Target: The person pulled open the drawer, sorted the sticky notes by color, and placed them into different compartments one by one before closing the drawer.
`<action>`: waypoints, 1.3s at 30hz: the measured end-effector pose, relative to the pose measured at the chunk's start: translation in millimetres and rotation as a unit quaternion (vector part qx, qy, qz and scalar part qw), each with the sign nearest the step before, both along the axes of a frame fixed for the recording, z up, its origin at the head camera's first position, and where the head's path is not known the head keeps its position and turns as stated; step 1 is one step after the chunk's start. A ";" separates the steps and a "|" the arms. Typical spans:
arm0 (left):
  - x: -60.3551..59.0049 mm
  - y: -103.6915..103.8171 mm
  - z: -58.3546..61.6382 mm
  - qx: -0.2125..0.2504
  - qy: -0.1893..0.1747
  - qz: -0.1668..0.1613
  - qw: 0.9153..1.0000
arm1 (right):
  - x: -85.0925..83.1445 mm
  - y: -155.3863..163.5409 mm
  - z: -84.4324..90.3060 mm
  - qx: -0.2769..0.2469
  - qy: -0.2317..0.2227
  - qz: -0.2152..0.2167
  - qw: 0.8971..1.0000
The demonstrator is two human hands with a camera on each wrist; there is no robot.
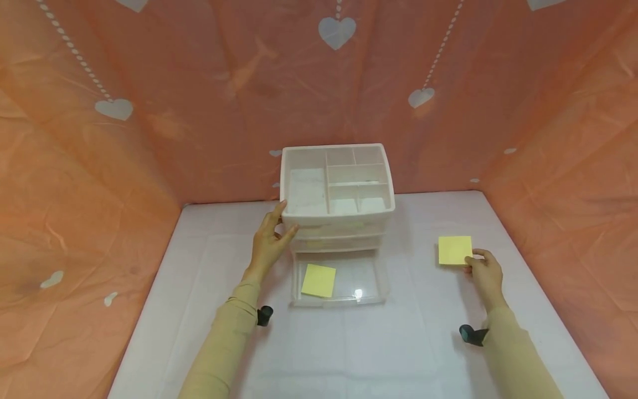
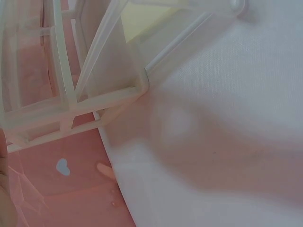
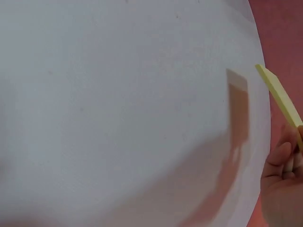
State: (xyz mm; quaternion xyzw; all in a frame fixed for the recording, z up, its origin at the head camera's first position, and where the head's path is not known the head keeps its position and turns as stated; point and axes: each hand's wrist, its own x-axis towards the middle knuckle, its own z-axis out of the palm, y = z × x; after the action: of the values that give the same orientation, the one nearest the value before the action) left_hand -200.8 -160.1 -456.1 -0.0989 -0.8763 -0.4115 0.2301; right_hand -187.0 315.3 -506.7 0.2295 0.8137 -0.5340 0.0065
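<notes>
1. Sleeved forearms enter from the near edge of the white desk (image 1: 199, 266), each carrying a small black wrist camera.
2. Left hand (image 1: 269, 241) rests against the near left corner of the white drawer organiser (image 1: 336, 191); thumb and fingers lie fairly straight along the frame, touching it rather than wrapping it. The left wrist view shows only that corner from below.
3. Bottom drawer (image 1: 349, 282), of clear plastic, is pulled fully out toward the camera. One yellow sticky-note pad (image 1: 319, 280) lies flat in its left half.
4. Right hand (image 1: 484, 274) pinches the near right corner of a second sticky-note pad (image 1: 454, 250), well to the right of the organiser. In the right wrist view this pad appears edge-on and tilted, so it seems lifted off the desk at that corner.
5. Step in hand, as judged: picking up the second pad while the organiser is steadied.
6. Next move, as judged: carry the pad left across the bare desk and lower it flat into the free right half of the open drawer, clearing the drawer's front wall.
</notes>
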 end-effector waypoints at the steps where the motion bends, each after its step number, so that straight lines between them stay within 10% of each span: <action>1: 0.0 0.0 0.1 0.001 0.001 -0.001 1.000 | 1.1 -1.1 1.4 -0.005 0.004 0.001 1.000; 13: 1.2 -0.2 -1.3 0.002 0.008 -0.001 1.000 | 10.1 -20.7 13.5 -0.103 0.072 0.015 0.992; 21: 1.3 0.0 -1.2 0.000 0.011 -0.002 1.000 | 15.0 -36.9 19.8 -0.228 0.153 0.096 0.957; 39: 0.3 2.2 -0.4 0.005 0.019 -0.003 1.000 | 5.4 -109.8 34.0 -0.063 0.101 0.256 0.959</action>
State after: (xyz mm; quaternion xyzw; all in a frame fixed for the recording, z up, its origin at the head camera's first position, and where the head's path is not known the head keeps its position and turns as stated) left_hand -200.5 -157.9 -456.5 -0.1085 -0.8693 -0.4147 0.2463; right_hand -181.6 205.5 -472.6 -0.0419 0.8065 -0.5849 0.0751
